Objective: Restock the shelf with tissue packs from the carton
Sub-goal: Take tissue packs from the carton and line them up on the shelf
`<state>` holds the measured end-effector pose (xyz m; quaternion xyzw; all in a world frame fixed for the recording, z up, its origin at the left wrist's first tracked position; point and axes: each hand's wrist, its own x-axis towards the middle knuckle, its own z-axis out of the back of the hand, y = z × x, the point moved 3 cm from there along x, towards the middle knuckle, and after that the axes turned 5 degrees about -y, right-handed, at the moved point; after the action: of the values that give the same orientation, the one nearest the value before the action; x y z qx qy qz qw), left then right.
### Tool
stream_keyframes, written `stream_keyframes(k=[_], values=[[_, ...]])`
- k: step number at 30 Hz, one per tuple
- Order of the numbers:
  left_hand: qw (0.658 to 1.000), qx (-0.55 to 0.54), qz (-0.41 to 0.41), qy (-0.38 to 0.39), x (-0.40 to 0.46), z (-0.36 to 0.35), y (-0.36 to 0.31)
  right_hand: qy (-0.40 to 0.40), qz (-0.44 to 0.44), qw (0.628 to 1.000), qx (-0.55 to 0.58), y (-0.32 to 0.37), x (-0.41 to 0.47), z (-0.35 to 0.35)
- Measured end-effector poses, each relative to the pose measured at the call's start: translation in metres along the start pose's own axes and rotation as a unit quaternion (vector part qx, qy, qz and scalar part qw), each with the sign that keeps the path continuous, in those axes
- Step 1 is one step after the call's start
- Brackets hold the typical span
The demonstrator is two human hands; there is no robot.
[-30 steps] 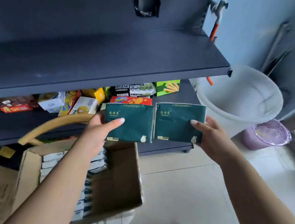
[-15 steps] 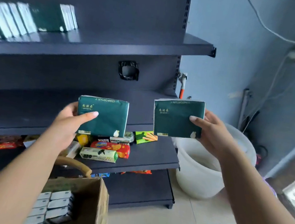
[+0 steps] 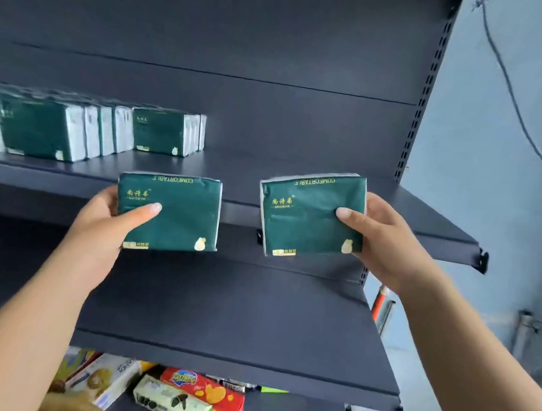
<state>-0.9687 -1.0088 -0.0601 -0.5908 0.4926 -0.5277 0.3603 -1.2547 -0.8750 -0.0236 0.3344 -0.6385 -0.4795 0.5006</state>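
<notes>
Shelf (image 3: 332, 192) holds packs (image 3: 67, 129); hands grip two.

— What sort of place is this?

— A small shop, by the look of it. The dark metal shelving unit (image 3: 249, 318) has slotted uprights at the right of the frame and flat boards on brackets, as in a store.

— And the goods?

— A row of identical green tissue packs (image 3: 67, 127) stands at the upper left, and boxed snacks (image 3: 171, 398) lie on the bottom board. A pale blue wall (image 3: 506, 166) is beside it.
</notes>
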Motion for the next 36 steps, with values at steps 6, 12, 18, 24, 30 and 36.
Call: stream_keyframes(k=[6,12,18,24,30,36], values=[[0.998,-0.046,-0.017,-0.050,0.055,0.001,-0.011,-0.038,0.021,0.999,-0.016,0.002,0.078,-0.007],[0.995,-0.009,-0.061,-0.080,0.077,0.005,-0.020,-0.024,-0.043,0.997,-0.059,-0.019,0.148,-0.027],[0.978,0.062,-0.099,-0.173,0.101,0.011,-0.020,0.043,-0.071,0.968,-0.237,-0.032,0.216,-0.059],[0.934,0.200,-0.136,-0.263,0.124,0.015,-0.018,0.050,-0.048,0.944,-0.322,-0.046,0.268,-0.115],[0.895,0.262,-0.147,-0.330,0.126,0.019,-0.011,0.065,-0.032,0.928,-0.364,-0.064,0.304,-0.177],[0.896,0.226,-0.168,-0.343,0.124,0.022,-0.008,0.060,-0.024,0.929,-0.365,-0.067,0.315,-0.214]])
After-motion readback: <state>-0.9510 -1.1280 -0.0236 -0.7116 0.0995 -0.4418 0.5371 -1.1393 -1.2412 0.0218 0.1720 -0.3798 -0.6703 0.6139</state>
